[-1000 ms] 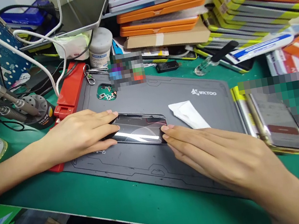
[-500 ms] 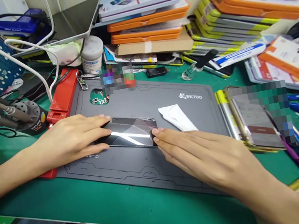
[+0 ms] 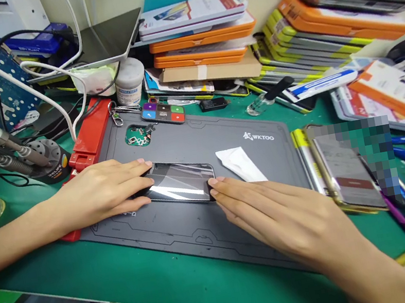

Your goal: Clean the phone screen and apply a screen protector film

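A dark smartphone [image 3: 184,180] lies face up on the grey work mat [image 3: 167,215], bright reflections crossing its glass. My left hand [image 3: 103,192] grips its left end, fingers over the far side and thumb along the near side. At the opposite end, the closed fingertips of my right hand [image 3: 276,211] press against the phone's right edge; that thumb is hidden. To the right of the phone, beyond my right fingers, lies a folded white wipe [image 3: 241,163]. Small metal parts [image 3: 139,135] sit in the mat's recess at the upper left.
A red clamp-like tool [image 3: 88,135] and a screwdriver holder [image 3: 49,157] stand left. Stacked orange boxes [image 3: 202,39] and a white jar [image 3: 129,83] line the back. On the right are another phone [image 3: 345,163], a glass bottle [image 3: 256,102] and a purple tool [image 3: 400,216].
The camera view has shifted slightly, so the scene sits a little lower. Both hands keep their places at the phone's ends, and the phone has not visibly moved on the mat.
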